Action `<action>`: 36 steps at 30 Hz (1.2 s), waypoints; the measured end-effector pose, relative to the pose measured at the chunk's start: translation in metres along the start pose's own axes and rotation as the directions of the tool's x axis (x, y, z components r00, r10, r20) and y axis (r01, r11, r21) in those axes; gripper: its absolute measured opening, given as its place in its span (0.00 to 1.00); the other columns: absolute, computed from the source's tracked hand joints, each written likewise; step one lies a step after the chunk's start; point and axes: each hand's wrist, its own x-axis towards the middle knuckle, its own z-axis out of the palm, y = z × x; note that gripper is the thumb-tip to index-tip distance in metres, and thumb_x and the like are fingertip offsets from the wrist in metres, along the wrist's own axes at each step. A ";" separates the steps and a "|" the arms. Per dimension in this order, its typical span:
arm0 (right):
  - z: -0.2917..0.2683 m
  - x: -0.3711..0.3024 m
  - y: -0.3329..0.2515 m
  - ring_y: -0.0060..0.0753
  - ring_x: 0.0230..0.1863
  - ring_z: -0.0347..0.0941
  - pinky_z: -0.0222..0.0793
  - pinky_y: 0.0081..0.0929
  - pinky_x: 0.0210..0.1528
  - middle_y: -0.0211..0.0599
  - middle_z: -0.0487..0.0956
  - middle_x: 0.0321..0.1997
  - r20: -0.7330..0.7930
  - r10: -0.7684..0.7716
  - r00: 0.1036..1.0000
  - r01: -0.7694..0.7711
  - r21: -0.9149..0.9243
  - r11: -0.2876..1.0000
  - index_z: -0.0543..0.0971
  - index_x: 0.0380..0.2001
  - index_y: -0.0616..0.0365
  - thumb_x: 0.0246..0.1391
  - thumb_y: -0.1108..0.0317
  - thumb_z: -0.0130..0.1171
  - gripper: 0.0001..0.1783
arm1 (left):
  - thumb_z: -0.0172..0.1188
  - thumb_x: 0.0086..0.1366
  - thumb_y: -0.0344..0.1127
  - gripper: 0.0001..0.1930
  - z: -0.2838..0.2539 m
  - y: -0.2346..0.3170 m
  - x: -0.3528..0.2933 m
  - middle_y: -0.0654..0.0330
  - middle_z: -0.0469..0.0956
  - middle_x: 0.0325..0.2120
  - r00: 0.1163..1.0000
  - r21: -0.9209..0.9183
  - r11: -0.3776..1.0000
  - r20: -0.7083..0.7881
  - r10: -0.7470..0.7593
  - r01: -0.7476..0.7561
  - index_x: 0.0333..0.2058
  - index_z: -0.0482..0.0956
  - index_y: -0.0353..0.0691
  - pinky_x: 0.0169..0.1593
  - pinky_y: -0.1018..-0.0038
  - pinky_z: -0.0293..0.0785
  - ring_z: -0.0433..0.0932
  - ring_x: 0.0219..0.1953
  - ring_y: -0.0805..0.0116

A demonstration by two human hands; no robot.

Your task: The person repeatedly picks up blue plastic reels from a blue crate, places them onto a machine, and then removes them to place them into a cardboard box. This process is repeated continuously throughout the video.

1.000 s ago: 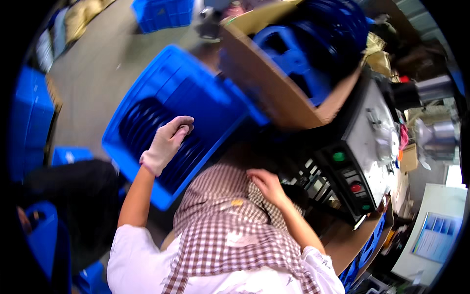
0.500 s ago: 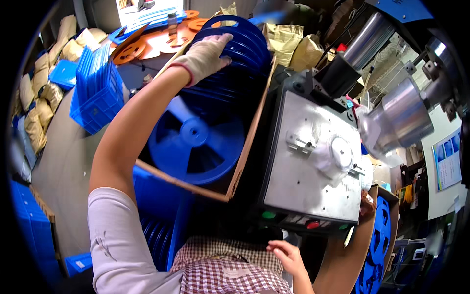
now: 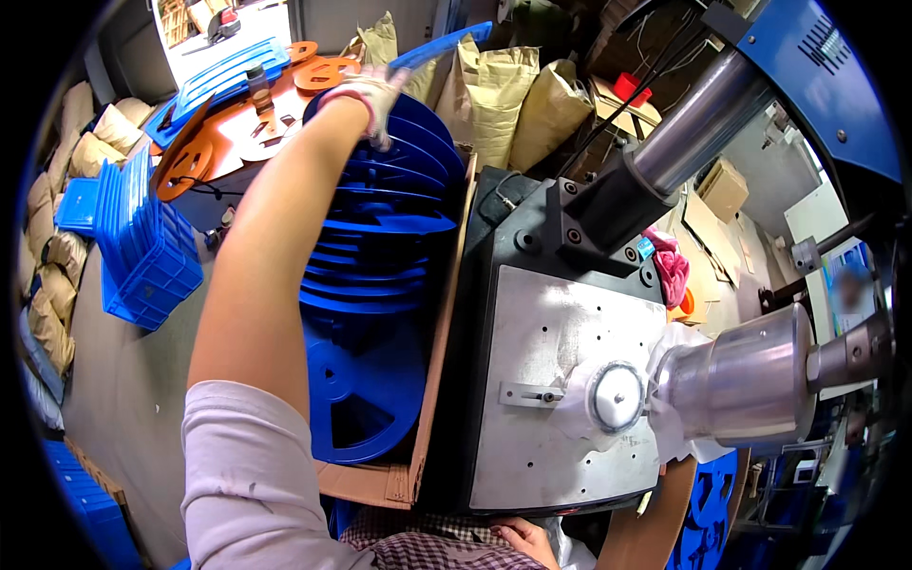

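Note:
My left hand, in a pale glove, reaches to the far end of a cardboard box of blue slotted discs. Its fingers and thumb are spread over the rims of the farthest discs. Those discs stand tilted in a row, while a disc with a round hub and wide cut-outs lies flatter at the near end. My forearm hides the row's left side. Low in front of the checked apron, my bare right hand has its fingers curled in; whether they hold anything is hidden.
Right of the box stands a press with a metal plate, a post and a steel cylinder. Blue crates sit on the left; orange discs and yellowish sacks are behind. Another carton holds blue discs.
The view has swung toward the press. The blurred near disc now lies still, and more tilted discs show behind it. My right hand has come in against the apron.

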 end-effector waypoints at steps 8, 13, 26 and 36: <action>-0.008 0.006 0.010 0.27 0.42 0.78 0.72 0.23 0.47 0.39 0.84 0.39 0.003 0.083 0.997 -0.083 -0.089 0.993 0.81 0.44 0.64 0.62 0.69 0.57 0.12 | 0.72 0.46 0.47 0.30 0.051 -0.068 0.026 0.47 0.82 0.42 0.894 -0.055 0.998 0.447 0.029 -0.004 0.47 0.80 0.38 0.50 0.61 0.76 0.80 0.46 0.50; 0.001 0.003 0.019 0.26 0.40 0.78 0.71 0.24 0.46 0.37 0.83 0.37 -0.044 0.163 0.986 -0.157 0.122 0.980 0.83 0.39 0.67 0.61 0.71 0.58 0.10 | 0.66 0.50 0.37 0.21 0.086 -0.049 0.035 0.46 0.82 0.38 0.942 -0.109 0.986 0.297 0.156 -0.129 0.45 0.81 0.41 0.48 0.61 0.77 0.81 0.43 0.47; -0.011 0.018 0.009 0.26 0.41 0.80 0.74 0.23 0.48 0.41 0.85 0.38 0.070 0.081 0.994 -0.075 -0.084 0.994 0.82 0.43 0.66 0.62 0.71 0.54 0.12 | 0.68 0.58 0.45 0.41 0.048 -0.026 -0.143 0.43 0.80 0.41 0.948 -0.164 0.977 0.264 0.178 -0.137 0.66 0.56 0.48 0.50 0.57 0.75 0.79 0.45 0.43; -0.021 0.018 0.013 0.28 0.42 0.80 0.74 0.25 0.49 0.40 0.84 0.38 0.148 -0.045 0.988 0.080 -0.241 0.967 0.80 0.45 0.66 0.62 0.72 0.54 0.12 | 0.70 0.54 0.38 0.50 0.073 -0.015 -0.184 0.43 0.79 0.42 0.947 -0.209 0.978 0.314 0.066 0.001 0.70 0.46 0.54 0.49 0.59 0.77 0.80 0.44 0.44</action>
